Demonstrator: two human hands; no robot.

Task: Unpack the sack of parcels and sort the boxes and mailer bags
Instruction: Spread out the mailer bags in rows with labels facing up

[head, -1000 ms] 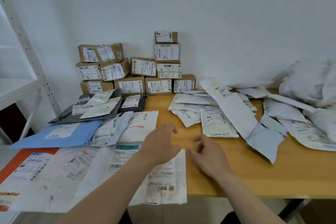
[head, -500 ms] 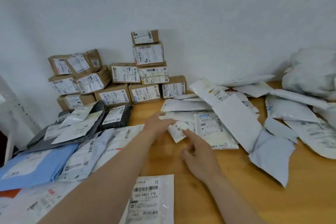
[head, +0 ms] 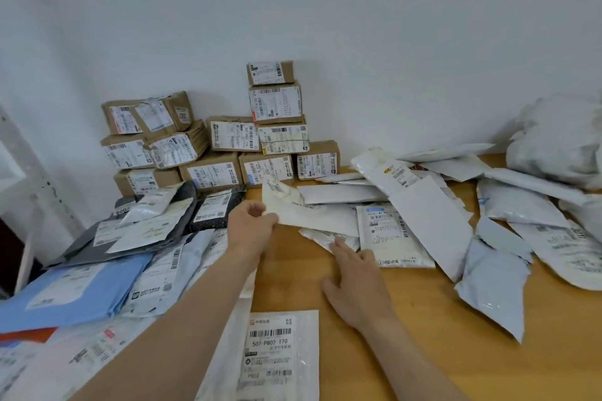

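Observation:
My left hand (head: 250, 228) pinches the left end of a cream mailer bag (head: 312, 210) and lifts it off the pile of white mailer bags (head: 423, 218) on the wooden table (head: 407, 345). My right hand (head: 355, 280) lies flat, fingers spread, its fingertips touching a crumpled white bag (head: 321, 234) under the lifted one. Brown labelled boxes (head: 228, 146) are stacked against the wall behind. Sorted mailers lie at the left: grey and black ones (head: 156, 225), a blue one (head: 75, 290) and white ones (head: 163, 280). The white sack (head: 560, 140) slumps at the far right.
A labelled white mailer (head: 277, 355) lies at the table's near edge between my forearms. A white metal shelf frame (head: 35, 179) stands at the left. An orange surface (head: 29, 334) shows under the left mailers. White wall runs behind everything.
Both hands reached forward from the near edge into the white pile. My left hand closed on the cream mailer and raised its end; the view shifted right and closer.

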